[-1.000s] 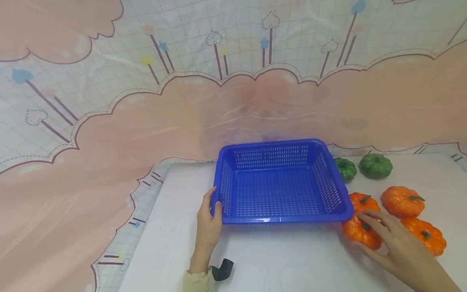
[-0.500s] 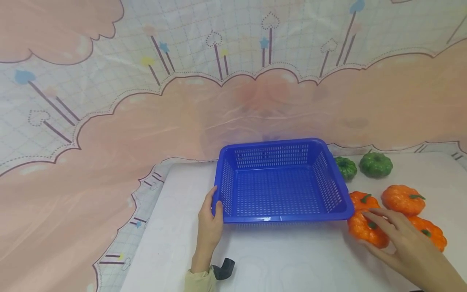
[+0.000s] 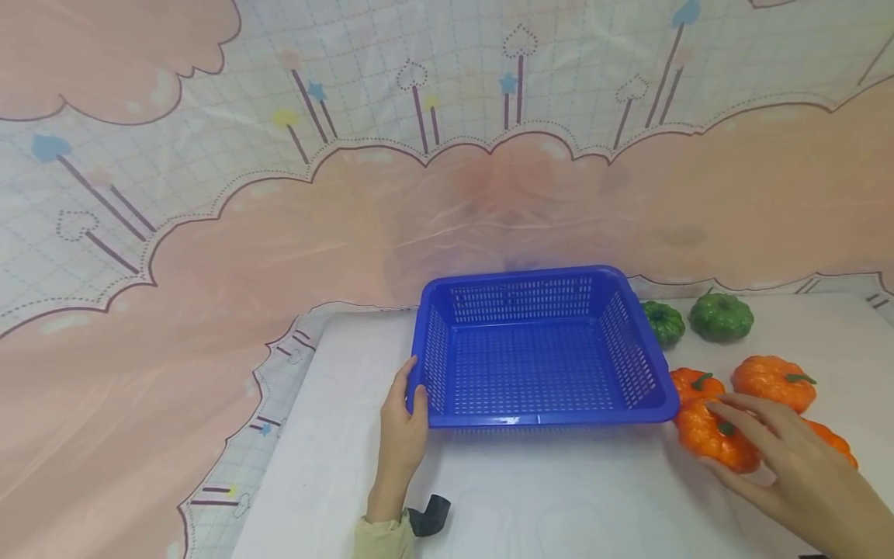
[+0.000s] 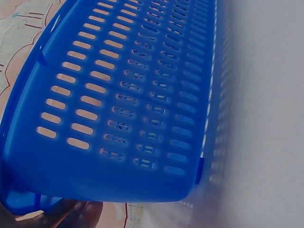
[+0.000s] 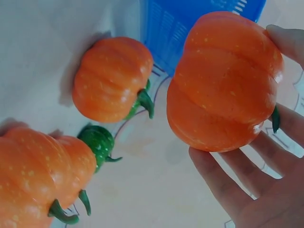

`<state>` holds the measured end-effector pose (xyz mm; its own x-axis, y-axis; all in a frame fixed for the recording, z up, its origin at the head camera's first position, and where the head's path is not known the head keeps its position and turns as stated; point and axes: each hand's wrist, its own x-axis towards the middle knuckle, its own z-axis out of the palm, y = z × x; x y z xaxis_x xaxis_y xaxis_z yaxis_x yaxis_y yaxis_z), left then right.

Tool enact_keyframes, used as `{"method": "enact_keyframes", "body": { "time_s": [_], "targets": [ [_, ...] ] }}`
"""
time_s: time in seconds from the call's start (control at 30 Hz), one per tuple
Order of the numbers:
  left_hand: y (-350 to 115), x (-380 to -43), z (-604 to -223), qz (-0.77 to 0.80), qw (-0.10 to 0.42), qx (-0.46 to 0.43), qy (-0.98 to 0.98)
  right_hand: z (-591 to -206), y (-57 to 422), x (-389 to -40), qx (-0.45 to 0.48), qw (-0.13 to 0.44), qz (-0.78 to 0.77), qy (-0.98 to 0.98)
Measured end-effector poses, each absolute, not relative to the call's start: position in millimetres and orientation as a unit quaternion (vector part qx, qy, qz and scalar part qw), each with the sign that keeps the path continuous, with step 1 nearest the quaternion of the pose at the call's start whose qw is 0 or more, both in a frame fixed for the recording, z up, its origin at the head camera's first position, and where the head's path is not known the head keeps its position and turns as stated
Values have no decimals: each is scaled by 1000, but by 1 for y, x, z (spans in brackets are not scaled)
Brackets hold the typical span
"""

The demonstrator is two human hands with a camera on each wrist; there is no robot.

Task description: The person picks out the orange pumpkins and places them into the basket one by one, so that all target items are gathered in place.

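A blue plastic basket with slotted walls stands on the white table, its inside bare. My left hand grips the basket's left rim, thumb and fingers to either side; in the left wrist view only some fingers show under a corner of the basket. Off the basket's front right corner, my right hand holds an orange toy pumpkin with a green stem. In the right wrist view this pumpkin sits between the thumb and spread, bent fingers, apparently raised off the table.
Other orange pumpkins lie around the right hand: one by the basket corner, one behind, one partly hidden. Two green pumpkins sit at the back right. A black strap piece is beside the left wrist. A patterned cloth hangs behind.
My right hand has shifted a little to the right with the orange pumpkin, away from the basket corner, covering more of the rightmost pumpkin. The left hand and basket have stayed put.
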<state>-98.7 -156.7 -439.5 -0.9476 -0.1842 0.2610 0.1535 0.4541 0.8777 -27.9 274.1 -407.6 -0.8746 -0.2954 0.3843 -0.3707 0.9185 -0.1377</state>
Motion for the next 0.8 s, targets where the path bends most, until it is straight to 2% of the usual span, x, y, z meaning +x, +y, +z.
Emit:
{"method": "enact_keyframes", "body": {
  "time_s": [0.23,0.8],
  "targets": [
    [-158,-98,-440,-528,162,8,-834,-397,276,-33,201,219,117,-948],
    [-157,-99,-441,-525,165,7,-835,-386,270,-43,191,239,130,-943]
  ]
}}
